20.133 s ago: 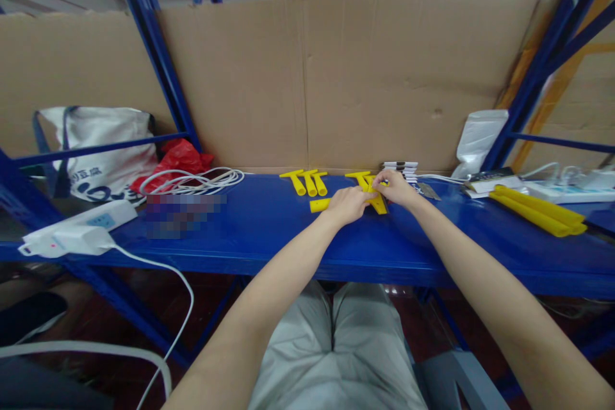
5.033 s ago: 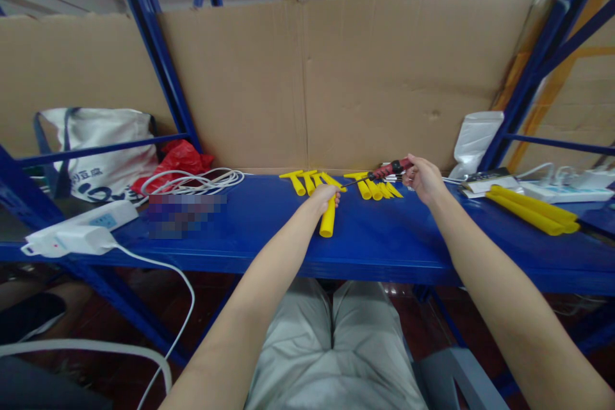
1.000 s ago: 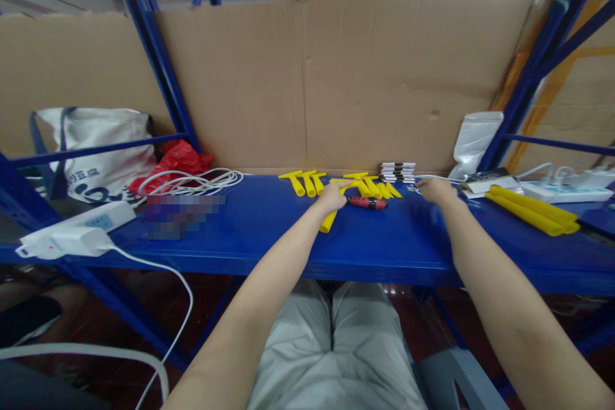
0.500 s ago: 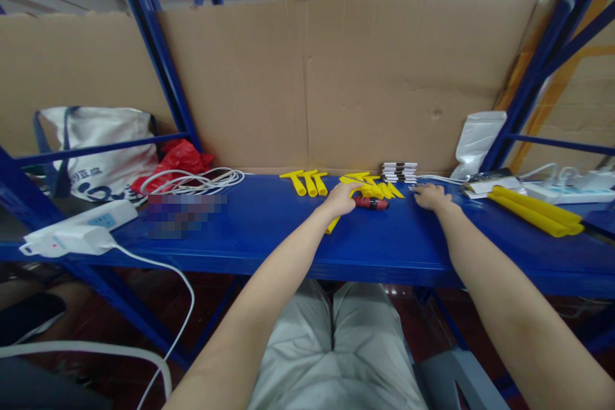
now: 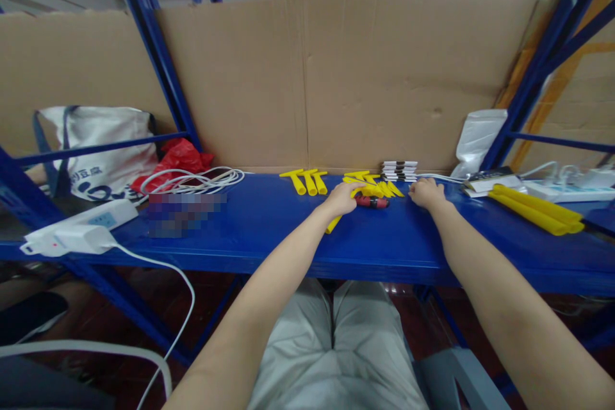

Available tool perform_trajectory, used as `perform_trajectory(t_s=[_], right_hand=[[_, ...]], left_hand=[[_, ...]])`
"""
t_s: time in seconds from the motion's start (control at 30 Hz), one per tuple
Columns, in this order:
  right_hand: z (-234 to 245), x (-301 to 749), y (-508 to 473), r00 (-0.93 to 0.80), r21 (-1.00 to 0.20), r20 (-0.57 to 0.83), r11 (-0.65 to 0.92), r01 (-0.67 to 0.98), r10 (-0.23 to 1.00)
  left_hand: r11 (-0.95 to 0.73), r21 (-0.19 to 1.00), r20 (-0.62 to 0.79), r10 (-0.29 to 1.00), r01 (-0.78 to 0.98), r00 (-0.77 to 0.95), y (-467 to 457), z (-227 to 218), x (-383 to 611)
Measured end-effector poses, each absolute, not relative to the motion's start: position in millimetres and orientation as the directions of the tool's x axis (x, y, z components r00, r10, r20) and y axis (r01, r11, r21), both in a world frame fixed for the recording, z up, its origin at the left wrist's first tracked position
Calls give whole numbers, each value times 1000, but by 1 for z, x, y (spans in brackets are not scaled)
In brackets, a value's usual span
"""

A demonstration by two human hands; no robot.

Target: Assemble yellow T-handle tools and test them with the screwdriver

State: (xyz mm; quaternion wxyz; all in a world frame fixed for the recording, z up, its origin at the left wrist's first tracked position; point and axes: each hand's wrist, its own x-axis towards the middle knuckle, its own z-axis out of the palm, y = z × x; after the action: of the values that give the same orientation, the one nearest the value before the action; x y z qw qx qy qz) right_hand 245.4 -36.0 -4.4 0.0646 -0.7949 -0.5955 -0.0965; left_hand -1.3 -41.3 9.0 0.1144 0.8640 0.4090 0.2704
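Observation:
My left hand lies curled over a yellow plastic tube on the blue shelf; the tube's near end sticks out below my palm. A red-handled screwdriver lies on the shelf between my hands, touched by neither. My right hand rests knuckles-up on the shelf to the screwdriver's right, fingers curled down; what is under them is hidden. Just behind the screwdriver lie several yellow pieces in a cluster, and three yellow T-shaped pieces lie side by side further left.
A stack of small black-and-white items stands at the cardboard back wall. Long yellow tubes and a power strip lie at the right. At the left are a coiled white cable, a second power strip and a white bag.
Over the last second my right hand has slid a little to the left along the shelf and curled its fingers. My left hand stays on the yellow tube. The screwdriver lies still.

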Motion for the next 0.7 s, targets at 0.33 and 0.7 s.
perform_trajectory(t_s=[0.33, 0.7], right_hand=[[2, 242, -34, 306, -169, 185, -277, 946, 934], [3, 208, -19, -67, -479, 637, 463, 746, 768]], left_hand=[[-643, 383, 383, 764, 663, 520, -45, 11, -1], [-672, 279, 457, 721, 686, 520, -48, 5, 5]])
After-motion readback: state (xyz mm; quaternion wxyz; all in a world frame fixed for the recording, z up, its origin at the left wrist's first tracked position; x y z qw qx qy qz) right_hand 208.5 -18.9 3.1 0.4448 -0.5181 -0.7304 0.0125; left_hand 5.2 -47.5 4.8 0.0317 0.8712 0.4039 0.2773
